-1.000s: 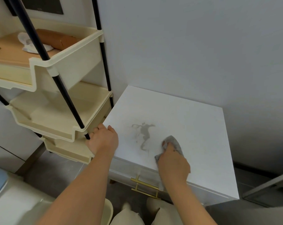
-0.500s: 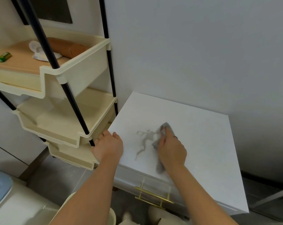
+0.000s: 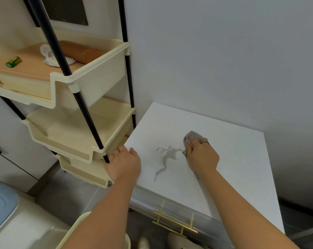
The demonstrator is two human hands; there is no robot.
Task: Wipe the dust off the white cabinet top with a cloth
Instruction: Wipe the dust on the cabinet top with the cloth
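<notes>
The white cabinet top [image 3: 238, 159] fills the lower right, set against the wall. A grey streaky dust mark [image 3: 167, 156] lies near its left middle. My right hand [image 3: 200, 155] presses a small grey cloth [image 3: 192, 136] flat on the top, just right of the mark; most of the cloth is hidden under my palm. My left hand [image 3: 124, 163] grips the cabinet's front left corner, thumb on top.
A cream tiered shelf rack [image 3: 80, 133] with black poles stands right beside the cabinet's left edge; its top tier holds a brown box, a white rag and a green battery. A gold drawer handle [image 3: 175, 224] is below the front edge. A cream bin [image 3: 91, 230] sits at the bottom.
My right hand has slid the cloth away from the front edge toward the back of the top, past the right side of the dust mark. My left hand has stayed on the corner.
</notes>
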